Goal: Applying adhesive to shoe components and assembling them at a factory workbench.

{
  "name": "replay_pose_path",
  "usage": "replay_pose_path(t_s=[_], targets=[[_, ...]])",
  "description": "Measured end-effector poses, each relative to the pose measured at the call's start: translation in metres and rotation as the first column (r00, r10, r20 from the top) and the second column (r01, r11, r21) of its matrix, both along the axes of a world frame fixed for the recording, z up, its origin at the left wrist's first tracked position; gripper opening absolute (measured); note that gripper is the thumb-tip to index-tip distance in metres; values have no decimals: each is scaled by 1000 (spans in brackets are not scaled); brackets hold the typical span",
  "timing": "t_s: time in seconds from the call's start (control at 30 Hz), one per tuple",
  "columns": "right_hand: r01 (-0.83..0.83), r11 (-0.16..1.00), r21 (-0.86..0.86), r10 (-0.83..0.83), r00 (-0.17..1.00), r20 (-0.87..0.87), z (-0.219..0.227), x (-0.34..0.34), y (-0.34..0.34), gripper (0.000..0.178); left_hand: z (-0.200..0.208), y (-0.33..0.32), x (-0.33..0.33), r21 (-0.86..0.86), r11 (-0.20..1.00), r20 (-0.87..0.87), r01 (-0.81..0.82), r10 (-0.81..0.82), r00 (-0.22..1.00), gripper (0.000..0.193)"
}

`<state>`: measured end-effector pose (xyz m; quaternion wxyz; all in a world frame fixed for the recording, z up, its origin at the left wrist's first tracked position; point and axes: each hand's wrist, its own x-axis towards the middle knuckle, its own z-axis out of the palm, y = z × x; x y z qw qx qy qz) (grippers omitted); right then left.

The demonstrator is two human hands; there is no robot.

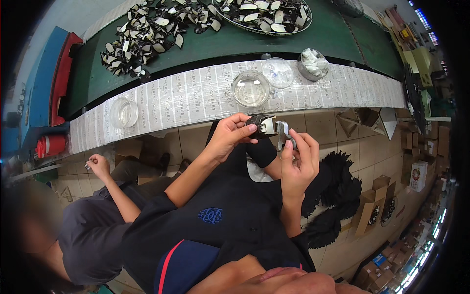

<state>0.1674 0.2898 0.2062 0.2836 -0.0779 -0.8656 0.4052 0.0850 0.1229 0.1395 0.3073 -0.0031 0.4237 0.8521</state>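
Observation:
My left hand [230, 136] is closed around a dark, curved piece [253, 128] with a white part at its right end; it looks like a shoe heel. My right hand [300, 159] pinches a small grey-and-white piece [283, 133] between thumb and fingers, close to the white end of the dark piece. Whether the two pieces touch, I cannot tell. Both hands are over my lap, just in front of the bench edge. Beyond them on the bench stands a round clear dish [251, 101], and a flat clear round lid or dish [278, 73] is beside it.
A metal tin of white wads [313, 64] and another clear dish [123, 112] stand on the paper-covered ledge [191, 93]. Many black-and-white pieces [147, 39] lie heaped on the green belt, others in a round tray [264, 31]. A co-worker's hand [99, 166] is at left.

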Motion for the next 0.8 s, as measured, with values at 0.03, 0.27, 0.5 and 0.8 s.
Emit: replay_pose_path(t_s=[0.03,0.27,0.5,0.8], targets=[[-4,1000,-7,4,1000,11,0,1,-1,24,0,0,0,-3,1000,2,-1,1,1000,14],[-74,996,49,73,997,16,-2,0,-8,25,0,3,1,-16,1000,2,0,0,1000,14],[-80,987,136,82,997,-8,-7,-2,-11,26,2,4,-1,-32,999,-16,6,-6,1000,14],[-31,981,194,30,1000,8,-10,1,-8,26,4,5,-1,-60,998,-16,29,-30,999,15]])
